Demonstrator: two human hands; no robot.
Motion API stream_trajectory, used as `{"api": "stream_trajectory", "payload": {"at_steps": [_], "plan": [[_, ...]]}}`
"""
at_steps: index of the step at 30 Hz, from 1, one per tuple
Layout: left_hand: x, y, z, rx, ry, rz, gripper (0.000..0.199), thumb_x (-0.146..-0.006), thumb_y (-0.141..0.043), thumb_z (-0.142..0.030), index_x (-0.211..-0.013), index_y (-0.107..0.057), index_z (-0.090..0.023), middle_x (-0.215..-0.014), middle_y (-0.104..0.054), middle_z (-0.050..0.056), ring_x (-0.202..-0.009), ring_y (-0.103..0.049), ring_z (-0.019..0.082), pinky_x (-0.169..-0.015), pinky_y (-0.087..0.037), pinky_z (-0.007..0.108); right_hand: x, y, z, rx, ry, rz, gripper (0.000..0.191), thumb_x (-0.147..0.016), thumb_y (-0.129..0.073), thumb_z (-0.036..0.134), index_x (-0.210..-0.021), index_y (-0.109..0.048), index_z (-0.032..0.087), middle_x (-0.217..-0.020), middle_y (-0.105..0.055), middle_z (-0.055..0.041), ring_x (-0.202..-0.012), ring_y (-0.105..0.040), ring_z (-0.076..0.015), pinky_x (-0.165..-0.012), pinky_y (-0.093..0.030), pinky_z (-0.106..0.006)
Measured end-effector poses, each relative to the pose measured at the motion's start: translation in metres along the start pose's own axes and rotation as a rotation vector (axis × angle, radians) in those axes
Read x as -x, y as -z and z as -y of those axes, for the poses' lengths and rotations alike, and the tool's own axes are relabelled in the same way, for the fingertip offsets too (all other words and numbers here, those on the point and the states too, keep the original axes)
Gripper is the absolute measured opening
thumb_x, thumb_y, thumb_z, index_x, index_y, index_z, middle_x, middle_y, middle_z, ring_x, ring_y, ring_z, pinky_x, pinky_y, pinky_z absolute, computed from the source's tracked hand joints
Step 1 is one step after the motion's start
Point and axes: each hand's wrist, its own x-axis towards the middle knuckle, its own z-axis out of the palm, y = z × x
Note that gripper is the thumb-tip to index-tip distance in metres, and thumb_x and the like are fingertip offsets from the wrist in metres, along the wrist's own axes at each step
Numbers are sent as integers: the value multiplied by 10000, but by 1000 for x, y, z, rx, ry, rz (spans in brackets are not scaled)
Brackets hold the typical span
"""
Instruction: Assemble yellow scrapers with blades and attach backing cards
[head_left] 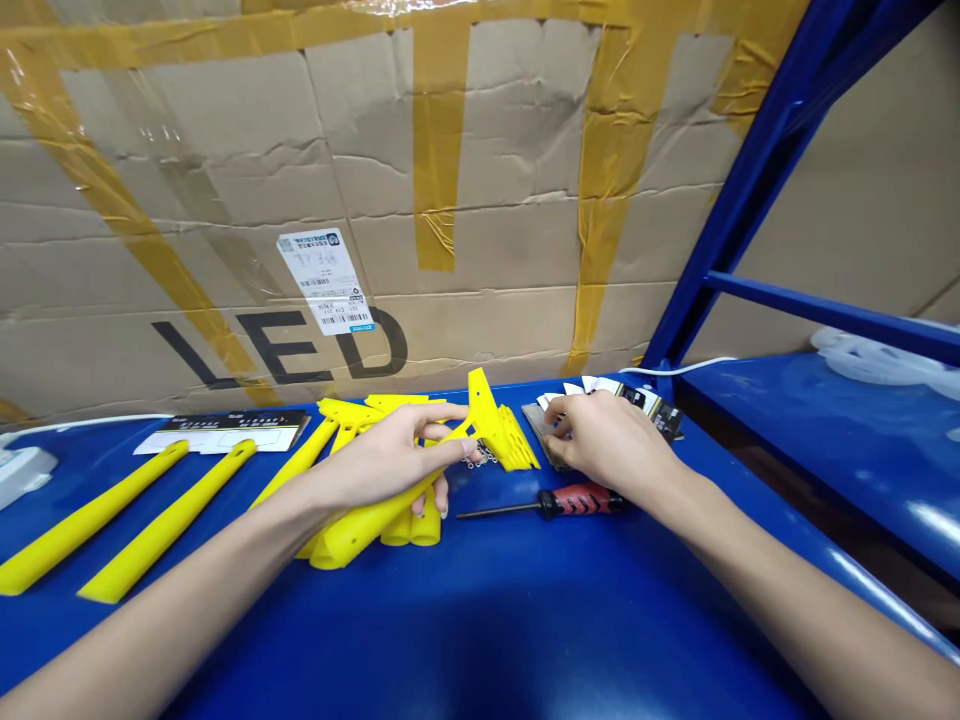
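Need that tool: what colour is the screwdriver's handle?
Red with black, on the screwdriver; head view.

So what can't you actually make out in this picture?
Head view only:
- What the right hand picks at: its fingers cover the packets.
- Screwdriver handle end: under that wrist.
- Print on the box label: too small.
- Small metal bits by the left hand: too tiny to identify.
- White thing: cut by the left edge.
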Motion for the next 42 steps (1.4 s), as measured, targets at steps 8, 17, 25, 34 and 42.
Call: {"api": "stream_trajectory", "payload": {"at_steps": [8, 17, 25, 34, 42], "plan": [[2, 1, 0, -17, -29, 6, 485, -929, -595, -478, -1311, -568, -181, -716, -741, 17, -460, -597, 134, -466, -495, 238, 1, 0, 4, 28, -3, 0, 243, -831, -595, 194, -1007, -762, 191, -922, -778, -121, -890, -727, -278, -687, -499, -325], [1, 3, 5, -3, -40, 0, 570, -921, -609, -465, -1413, -509, -195, -910, -783, 78, -520, -658, 149, -467, -506, 245, 1, -2, 11, 128, 10, 3, 217, -846, -595, 258, -966, -763, 191, -945, -772, -138, -910, -716, -318, -679, -493, -353], [4, -1, 4, 33, -35, 23, 633, -928, -619, -448, -1483, -439, -204, -1103, -769, 112, -511, -671, 133, -467, -515, 251, 5, -1, 16, 150, 20, -45, 301, -854, -506, 161, -1025, -753, 153, -880, -761, -183, -851, -727, -351, -640, -459, -367], [17, -9, 3, 226, -17, -22, 622, -937, -648, -401, -1456, -430, -134, -1114, -753, 154, -463, -621, 87, -426, -477, 221, 5, 8, 19, -193, 49, -212, 230, -819, -574, 158, -996, -721, 169, -847, -776, -80, -763, -715, -226, -678, -470, -298], [31, -13, 17, 381, -34, -43, 667, -965, -623, -341, -1526, -332, -128, -1120, -742, 180, -475, -646, 97, -390, -460, 198, 10, 13, 24, -882, 87, -110, 189, -760, -666, 240, -675, -498, 219, -501, -502, 70, -447, -467, -102, -458, -335, -237]]}}
